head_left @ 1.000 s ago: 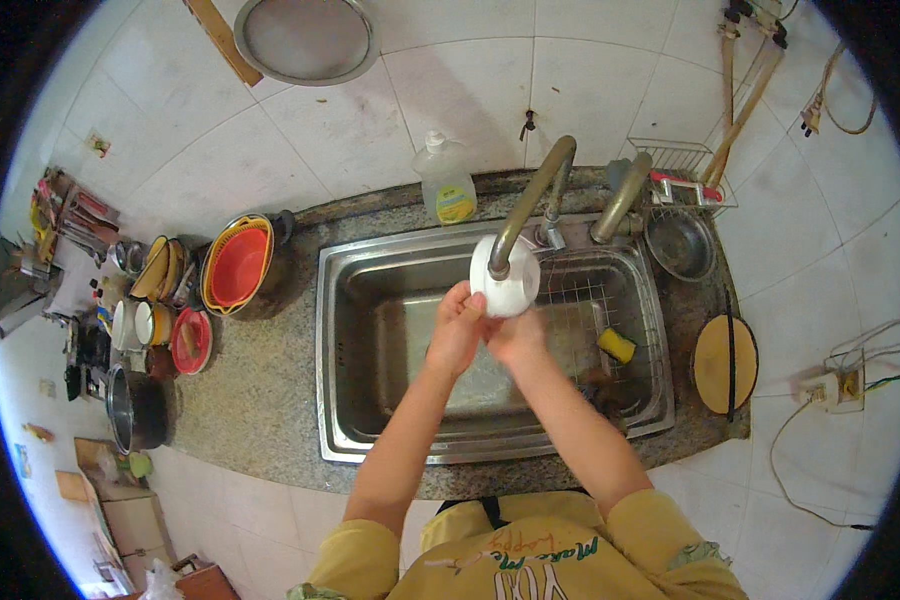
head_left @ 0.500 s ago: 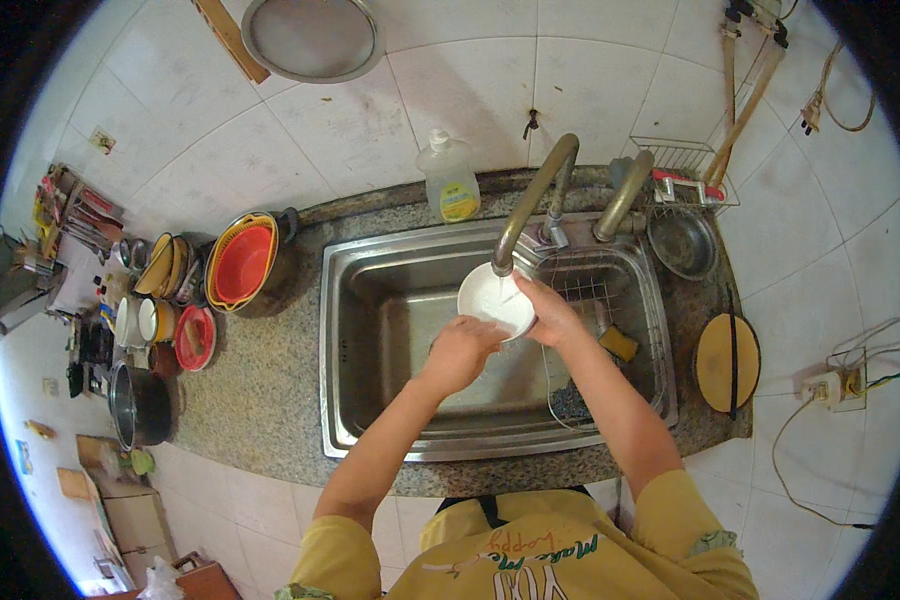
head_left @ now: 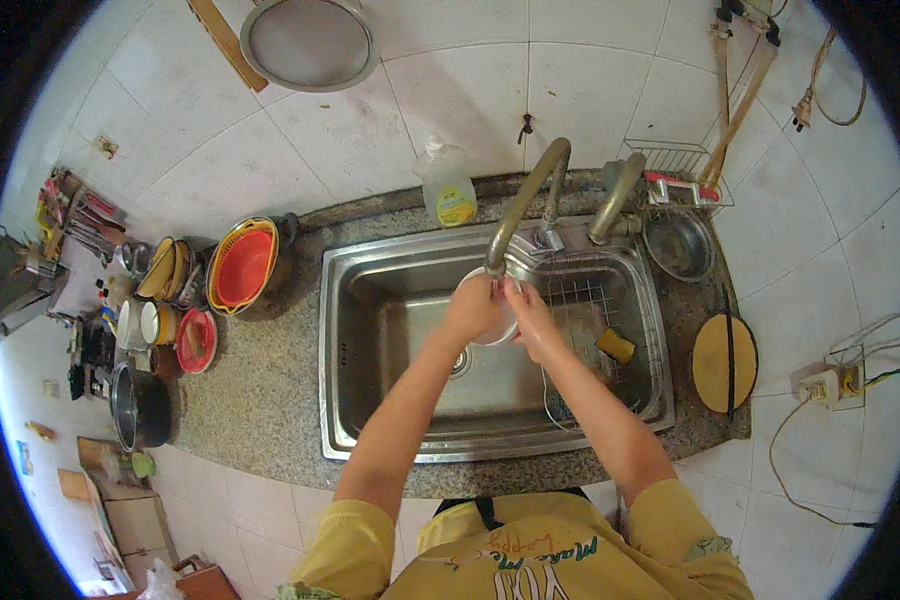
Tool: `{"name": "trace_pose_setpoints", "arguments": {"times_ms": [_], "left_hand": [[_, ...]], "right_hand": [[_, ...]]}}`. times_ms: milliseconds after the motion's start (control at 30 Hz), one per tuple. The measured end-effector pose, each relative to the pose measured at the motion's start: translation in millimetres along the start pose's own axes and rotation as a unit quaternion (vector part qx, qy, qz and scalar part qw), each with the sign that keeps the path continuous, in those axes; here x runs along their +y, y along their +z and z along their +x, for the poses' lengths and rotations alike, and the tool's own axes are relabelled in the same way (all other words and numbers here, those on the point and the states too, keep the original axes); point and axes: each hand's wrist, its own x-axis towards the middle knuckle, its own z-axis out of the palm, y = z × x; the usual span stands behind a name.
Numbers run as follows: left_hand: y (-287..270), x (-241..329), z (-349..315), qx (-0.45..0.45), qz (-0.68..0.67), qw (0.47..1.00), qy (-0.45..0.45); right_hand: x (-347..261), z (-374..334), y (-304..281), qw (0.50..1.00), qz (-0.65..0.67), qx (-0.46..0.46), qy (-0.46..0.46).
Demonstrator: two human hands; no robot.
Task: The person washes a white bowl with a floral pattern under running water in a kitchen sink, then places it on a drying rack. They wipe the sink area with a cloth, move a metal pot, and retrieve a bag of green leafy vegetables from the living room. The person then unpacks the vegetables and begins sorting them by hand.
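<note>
A white bowl [head_left: 503, 328] is between my hands, just under the spout of the curved metal tap [head_left: 530, 195], above the steel sink [head_left: 410, 390]. My right hand [head_left: 533, 322] grips its right side, fingers closed at the rim. Across the left part of the bowl lies my left hand [head_left: 473, 308], closed against it and covering most of it; its fingertips are hidden. In the right part of the sink there is a wire rack [head_left: 570, 292], with a yellow-and-dark sponge [head_left: 615, 346] on it.
A clear soap bottle [head_left: 445, 185] stands behind the sink. To the right are a metal bowl [head_left: 680, 245] and a round wooden board [head_left: 725, 365]. A red basin [head_left: 245, 268], a red plate [head_left: 196, 340] and a dark pot [head_left: 140, 405] sit on the left counter.
My left hand has moved up and over the bowl, now covering much of it. My right hand has shifted slightly down and left. The bowl stays under the tap.
</note>
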Motion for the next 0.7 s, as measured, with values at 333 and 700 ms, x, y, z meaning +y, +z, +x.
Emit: {"name": "trace_pose_setpoints", "arguments": {"times_ms": [333, 700], "left_hand": [[-13, 13, -4, 0.031, 0.163, 0.980, 0.112], [-3, -33, -3, 0.107, -0.061, 0.990, -0.071]], "right_hand": [[6, 5, -8, 0.996, 0.016, -0.058, 0.064], [1, 21, -12, 0.998, 0.000, 0.012, -0.054]]}}
